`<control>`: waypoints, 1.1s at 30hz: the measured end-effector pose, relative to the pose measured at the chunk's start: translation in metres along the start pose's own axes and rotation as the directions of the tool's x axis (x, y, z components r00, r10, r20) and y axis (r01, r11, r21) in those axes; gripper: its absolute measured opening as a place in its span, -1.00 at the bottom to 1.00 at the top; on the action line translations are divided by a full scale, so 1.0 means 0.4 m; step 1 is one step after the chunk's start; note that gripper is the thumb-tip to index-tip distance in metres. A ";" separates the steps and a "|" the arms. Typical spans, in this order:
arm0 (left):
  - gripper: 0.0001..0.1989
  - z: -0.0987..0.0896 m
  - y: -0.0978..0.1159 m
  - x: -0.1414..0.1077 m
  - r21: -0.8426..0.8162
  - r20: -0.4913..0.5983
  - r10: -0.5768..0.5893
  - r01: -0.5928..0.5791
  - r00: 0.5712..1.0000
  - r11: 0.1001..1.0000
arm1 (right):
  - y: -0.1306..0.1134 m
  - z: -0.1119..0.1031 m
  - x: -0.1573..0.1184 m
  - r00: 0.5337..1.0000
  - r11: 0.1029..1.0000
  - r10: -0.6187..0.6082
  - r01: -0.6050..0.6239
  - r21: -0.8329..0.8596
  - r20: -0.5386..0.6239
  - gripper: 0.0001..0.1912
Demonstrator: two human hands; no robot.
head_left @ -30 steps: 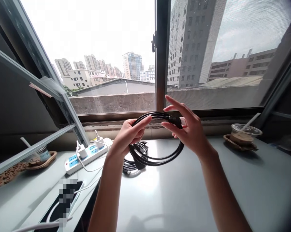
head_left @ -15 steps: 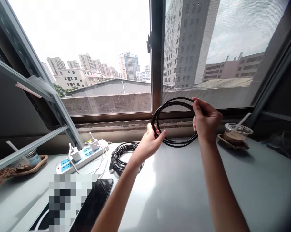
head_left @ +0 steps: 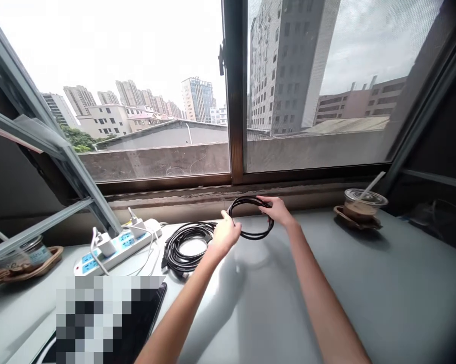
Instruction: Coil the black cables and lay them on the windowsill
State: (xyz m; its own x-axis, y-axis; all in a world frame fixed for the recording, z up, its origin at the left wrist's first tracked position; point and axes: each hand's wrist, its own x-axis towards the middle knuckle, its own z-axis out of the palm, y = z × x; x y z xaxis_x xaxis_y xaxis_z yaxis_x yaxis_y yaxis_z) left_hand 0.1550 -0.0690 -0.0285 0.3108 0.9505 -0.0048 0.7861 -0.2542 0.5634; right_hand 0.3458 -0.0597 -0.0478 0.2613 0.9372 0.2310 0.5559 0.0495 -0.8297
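Observation:
A coiled black cable (head_left: 255,235) is held upright as a loop over the table, close to the window sill. My left hand (head_left: 226,231) grips its left side, thumb and fingers closed round the strands. On the right side of the loop, my right hand (head_left: 275,210) pinches the cable near the top. Just left of my left hand, a larger black cable coil (head_left: 174,247) lies flat on the table, with a connector at its left edge. Whether the held loop touches the table cannot be made out.
A white power strip (head_left: 116,247) with plugs and white wires sits on the left, beside a metal frame (head_left: 87,182). A dark flat device (head_left: 142,308) lies at the front left. Drink cups stand far left (head_left: 38,250) and right (head_left: 364,205) on the table (head_left: 402,293).
Both hands have moved farther forward and lower with the held loop, and my right hand has shifted left, closer to my left hand. The view has shifted slightly.

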 end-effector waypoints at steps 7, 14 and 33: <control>-0.36 0.086 0.006 0.005 0.236 -0.075 0.015 0.003 0.997 0.972 | 0.110 0.096 0.008 0.984 0.948 0.177 -0.180 -0.261 -0.037 -0.59; -0.54 -0.036 0.005 0.003 0.291 0.005 0.026 -0.026 1.000 0.956 | 0.095 0.090 0.005 0.970 0.876 0.232 -0.243 -0.416 -0.076 -0.60; -0.70 -0.141 -0.120 0.045 0.180 -0.079 -0.234 0.245 0.969 0.953 | -0.184 -0.046 -0.062 0.928 0.984 -0.153 0.110 -0.142 -0.340 -0.71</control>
State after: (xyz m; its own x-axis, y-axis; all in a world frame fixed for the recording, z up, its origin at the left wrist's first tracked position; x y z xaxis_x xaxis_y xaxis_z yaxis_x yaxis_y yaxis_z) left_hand 0.0925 -0.0293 -0.0090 0.0746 0.9947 -0.0714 0.9211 -0.0413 0.3872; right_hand 0.3129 -0.0931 0.0170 0.4253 0.7448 0.5142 0.6881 0.1030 -0.7183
